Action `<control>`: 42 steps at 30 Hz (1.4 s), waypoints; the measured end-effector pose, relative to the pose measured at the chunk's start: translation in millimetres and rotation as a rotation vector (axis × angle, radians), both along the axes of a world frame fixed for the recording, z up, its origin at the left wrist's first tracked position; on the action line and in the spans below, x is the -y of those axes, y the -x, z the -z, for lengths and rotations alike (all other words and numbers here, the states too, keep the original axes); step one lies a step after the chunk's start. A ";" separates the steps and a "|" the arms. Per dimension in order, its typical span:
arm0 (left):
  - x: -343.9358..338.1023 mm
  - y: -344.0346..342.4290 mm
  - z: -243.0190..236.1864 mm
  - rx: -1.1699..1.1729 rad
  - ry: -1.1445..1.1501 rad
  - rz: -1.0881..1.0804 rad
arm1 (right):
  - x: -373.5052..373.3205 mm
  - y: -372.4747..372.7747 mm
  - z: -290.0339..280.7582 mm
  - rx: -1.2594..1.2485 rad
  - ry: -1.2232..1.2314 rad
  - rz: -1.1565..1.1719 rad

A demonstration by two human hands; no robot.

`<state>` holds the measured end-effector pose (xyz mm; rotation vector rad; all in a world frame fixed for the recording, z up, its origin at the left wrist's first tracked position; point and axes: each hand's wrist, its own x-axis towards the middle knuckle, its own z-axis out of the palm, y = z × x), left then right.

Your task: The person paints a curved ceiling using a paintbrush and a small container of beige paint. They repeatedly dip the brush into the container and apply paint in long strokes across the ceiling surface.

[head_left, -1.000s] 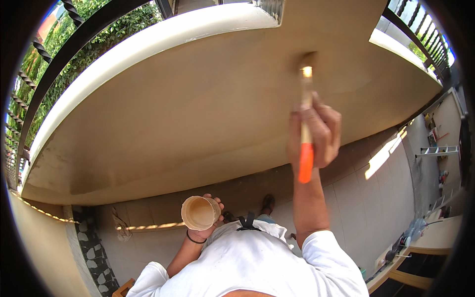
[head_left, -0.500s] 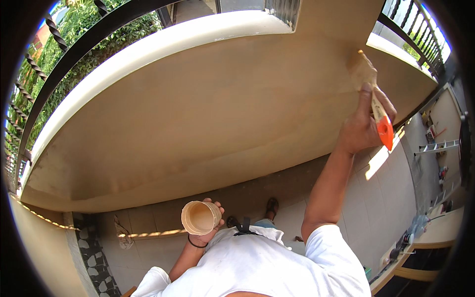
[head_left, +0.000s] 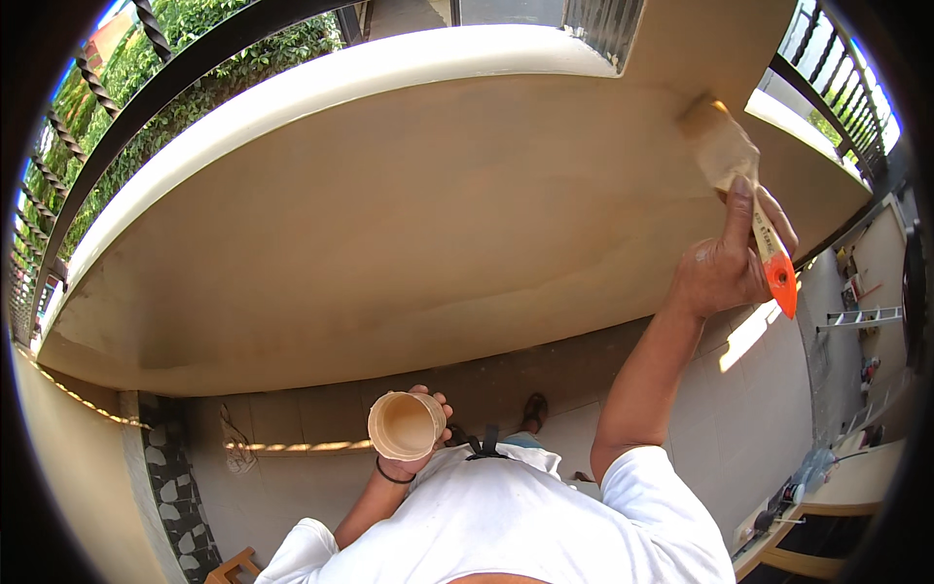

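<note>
My right hand (head_left: 725, 258) grips a flat paintbrush (head_left: 769, 241) by its pale wooden handle, which ends in an orange tip. The dark bristles touch the tan wall (head_left: 418, 224) near its upper right, by the pillar. Low in the middle, my left hand (head_left: 436, 404) is wrapped round a beige plastic cup (head_left: 401, 426), its open mouth facing up. Tan liquid paint shows inside, below the rim. A dark band circles my left wrist. Most of the left palm is hidden behind the cup.
A white ledge (head_left: 321, 90) caps the wall, with a black metal railing (head_left: 209, 51) above and green shrubs behind. Below lies a tiled floor (head_left: 700, 419) where my feet stand. A ladder (head_left: 861, 317) is at the far right. A wooden stool (head_left: 233, 567) stands at lower left.
The bristles, edge-on before, now show their flat side against the wall. My right hand and the brush sit slightly farther right and lower in view. The cup stays in my left hand.
</note>
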<state>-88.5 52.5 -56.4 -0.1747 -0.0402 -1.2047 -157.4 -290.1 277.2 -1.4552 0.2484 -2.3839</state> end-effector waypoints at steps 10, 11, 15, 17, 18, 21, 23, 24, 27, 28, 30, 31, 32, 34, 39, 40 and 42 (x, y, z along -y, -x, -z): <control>-4.2 2.4 -5.0 -0.021 0.022 0.024 | -113.6 -63.7 40.3 -0.577 0.491 -0.374; -2.7 1.4 -7.4 -0.024 0.023 0.044 | -111.6 -60.1 46.3 -0.618 0.483 -0.481; -2.9 -0.6 -12.9 -0.065 0.014 0.057 | -34.6 -12.8 59.5 -0.236 -0.111 -0.386; -8.2 4.0 -11.5 -0.071 -0.013 0.025 | 10.9 26.4 62.8 -0.124 -0.232 -0.162; -11.0 6.1 -9.9 -0.053 -0.045 0.016 | 27.0 42.2 65.7 -0.089 -0.287 -0.037; -18.7 10.7 -5.4 -0.042 -0.171 0.024 | 46.0 51.7 74.5 0.007 -0.444 0.098; -20.8 7.1 -5.4 -0.059 -0.223 0.067 | 25.8 32.8 87.8 -0.224 -0.229 0.073; -20.0 4.8 -6.7 -0.057 -0.228 0.089 | 9.4 19.5 95.7 -0.378 -0.009 0.116; -13.2 -1.4 -15.0 -0.047 -0.232 0.147 | -49.2 -3.4 128.7 -0.559 0.146 -0.194; -9.8 -2.3 -18.8 -0.042 -0.235 0.157 | -55.2 -4.5 137.0 -0.605 0.272 -0.341; -3.2 -3.3 -27.0 -0.035 -0.233 0.175 | -45.1 6.6 149.5 -0.588 0.100 -0.383; 0.1 -3.7 -30.3 -0.032 -0.226 0.184 | -30.1 16.0 153.0 -0.598 0.027 -0.408; 2.2 -2.8 -33.2 -0.040 -0.225 0.191 | -6.8 26.0 153.5 -0.491 -0.063 -0.367; 3.5 -0.6 -37.0 -0.039 -0.186 0.181 | 48.6 49.1 147.9 -0.349 -0.300 -0.246; -5.7 2.1 -35.1 -0.067 -0.238 0.173 | 120.6 78.7 125.0 -0.075 -0.217 0.195; -6.7 2.1 -33.7 -0.067 -0.264 0.178 | 113.5 72.6 124.9 -0.144 -0.228 0.195; -8.8 -0.9 -31.8 -0.058 -0.286 0.197 | 85.3 44.1 131.0 -0.286 -0.101 0.226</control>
